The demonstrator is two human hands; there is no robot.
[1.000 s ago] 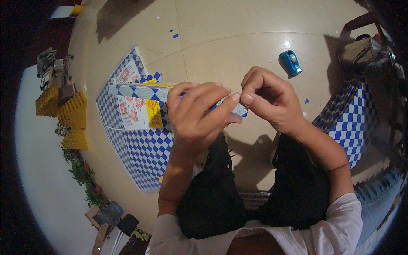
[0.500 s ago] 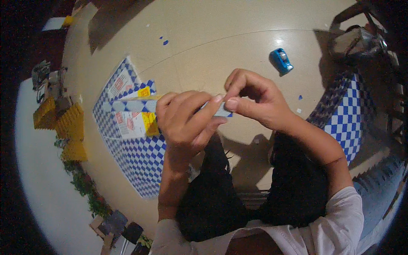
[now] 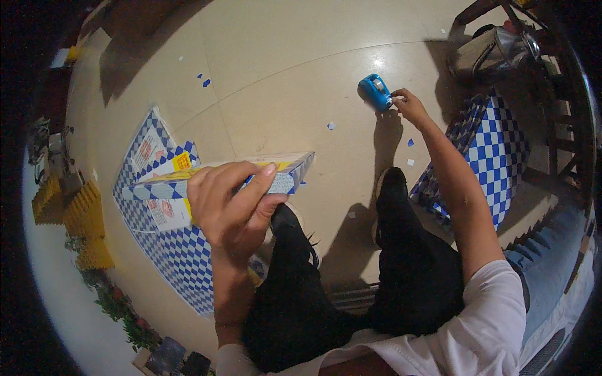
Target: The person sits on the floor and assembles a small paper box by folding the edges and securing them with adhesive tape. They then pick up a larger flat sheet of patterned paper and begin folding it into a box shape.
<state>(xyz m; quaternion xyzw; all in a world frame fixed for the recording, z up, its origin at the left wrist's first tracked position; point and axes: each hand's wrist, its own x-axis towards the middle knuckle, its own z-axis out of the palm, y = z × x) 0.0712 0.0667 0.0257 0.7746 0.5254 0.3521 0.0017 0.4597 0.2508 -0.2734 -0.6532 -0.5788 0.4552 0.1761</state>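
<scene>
My left hand (image 3: 229, 203) is closed around a flat, thin package (image 3: 291, 175) covered in blue-and-white checked paper, held edge-on above the floor. Its upper face, partly yellow, shows only at a steep slant. Far to the right, my right hand (image 3: 409, 106) has its thumb and fingers pinched at the front end of a blue tape dispenser (image 3: 374, 93) on the floor. A small pale bit, seemingly the tape end, shows at the fingertips. Behind and below my left hand, a large checked paper sheet (image 3: 182, 257) lies flat with white and yellow printed pieces on it.
More checked paper (image 3: 492, 150) stands folded at the right, beside a dark wooden chair (image 3: 558, 119) and a shiny metal container (image 3: 486, 56). Small blue scraps (image 3: 205, 82) and white scraps lie on the tiled floor. Yellow stepped objects (image 3: 84, 207) and plants (image 3: 122, 310) line the left side.
My right hand has left the package and reached forward and right to the tape dispenser. My left hand still holds the package, now lower and further left in view.
</scene>
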